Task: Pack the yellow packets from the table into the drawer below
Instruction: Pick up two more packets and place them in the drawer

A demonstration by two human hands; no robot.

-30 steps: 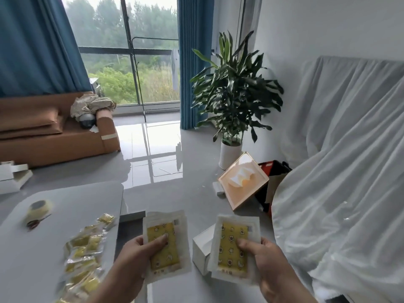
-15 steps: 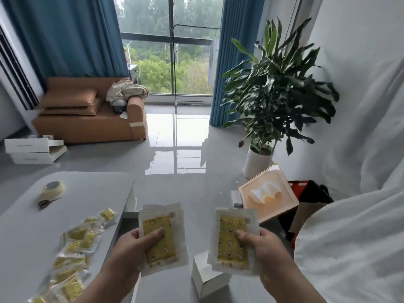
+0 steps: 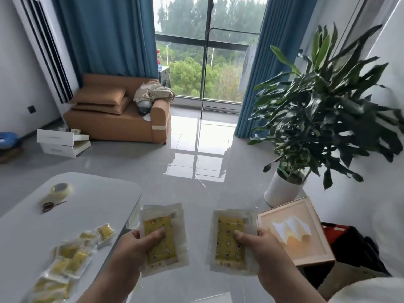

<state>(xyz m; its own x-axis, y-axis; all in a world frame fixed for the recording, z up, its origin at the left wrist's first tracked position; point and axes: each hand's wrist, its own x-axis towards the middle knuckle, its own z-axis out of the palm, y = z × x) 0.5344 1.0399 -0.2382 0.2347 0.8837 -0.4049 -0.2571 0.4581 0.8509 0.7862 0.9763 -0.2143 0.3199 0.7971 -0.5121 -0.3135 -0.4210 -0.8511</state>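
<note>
My left hand point(image 3: 131, 248) grips a yellow packet in clear wrapping point(image 3: 164, 237), held upright just right of the table edge, thumb pressed on its front. My right hand point(image 3: 260, 248) holds a second yellow packet point(image 3: 230, 239) the same way, a little apart from the first. Several more small yellow packets point(image 3: 67, 261) lie in a loose row on the grey table point(image 3: 91, 215) at lower left. The drawer is not visible; the hands and the table edge cover the space below.
A roll of tape point(image 3: 61, 190) and red scissors point(image 3: 51, 206) lie at the table's far left. A framed picture point(image 3: 293, 232) leans at right beside a potted plant point(image 3: 284, 189). White boxes point(image 3: 63, 141) and a brown sofa point(image 3: 118, 119) stand across the shiny floor.
The view has swung left and upward, so the window, sofa and wall unit now show. Both hands keep the same hold on their packets, still side by side.
</note>
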